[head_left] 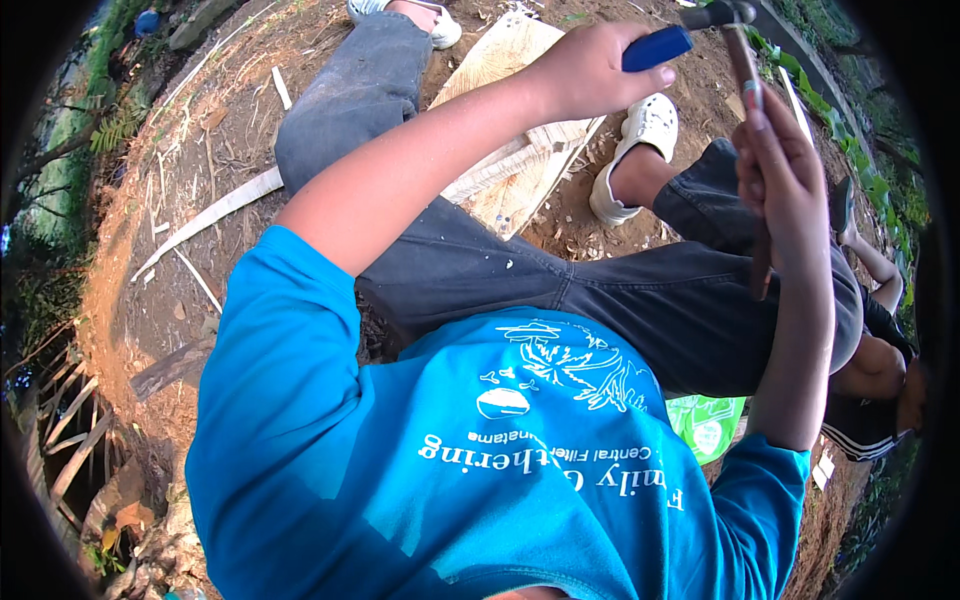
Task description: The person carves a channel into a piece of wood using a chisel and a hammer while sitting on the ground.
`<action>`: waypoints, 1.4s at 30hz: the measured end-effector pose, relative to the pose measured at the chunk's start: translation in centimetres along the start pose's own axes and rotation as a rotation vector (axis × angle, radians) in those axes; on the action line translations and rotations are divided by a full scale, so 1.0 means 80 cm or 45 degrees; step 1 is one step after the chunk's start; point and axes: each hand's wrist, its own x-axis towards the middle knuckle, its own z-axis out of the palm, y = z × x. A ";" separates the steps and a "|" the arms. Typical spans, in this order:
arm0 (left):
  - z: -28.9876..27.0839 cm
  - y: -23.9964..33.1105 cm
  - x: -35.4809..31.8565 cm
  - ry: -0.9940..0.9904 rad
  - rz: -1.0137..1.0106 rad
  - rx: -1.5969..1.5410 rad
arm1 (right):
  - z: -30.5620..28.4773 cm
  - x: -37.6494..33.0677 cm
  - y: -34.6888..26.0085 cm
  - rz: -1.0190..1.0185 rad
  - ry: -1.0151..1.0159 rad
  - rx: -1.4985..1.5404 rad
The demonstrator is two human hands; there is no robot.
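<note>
Left hand [585, 70] closed around blue hammer [700, 30] handle, raised above pale wooden boards [510, 165] on bare dirt [200, 150] between white shoes [640, 150]; right hand [785, 180] gripping thin brown stick [750, 100], upright, just beside hammer head.

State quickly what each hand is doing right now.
Left hand: closed in a grip on the blue hammer handle.
Right hand: closed around a thin brown stick.

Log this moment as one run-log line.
left hand: grips blue-handled hammer | right hand: holds thin brown stick upright | below: wooden board on dirt
</note>
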 end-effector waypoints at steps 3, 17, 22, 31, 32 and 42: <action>-0.005 -0.006 -0.001 0.042 0.006 0.015 | -0.025 0.009 -0.008 -0.164 0.049 0.187; 0.008 -0.024 0.000 0.030 0.017 0.019 | -0.012 0.001 0.000 0.064 0.113 -0.074; 0.011 -0.019 -0.002 -0.078 -0.049 0.002 | -0.008 -0.007 0.002 0.124 0.016 -0.015; 0.007 -0.013 -0.004 -0.178 -0.168 0.041 | -0.012 0.001 0.004 0.130 0.075 -0.116; 0.005 -0.016 -0.001 -0.202 -0.175 0.033 | -0.024 0.009 0.003 0.020 0.114 0.068; 0.006 -0.013 -0.008 -0.284 -0.177 0.027 | -0.027 0.012 0.025 -0.077 0.063 0.161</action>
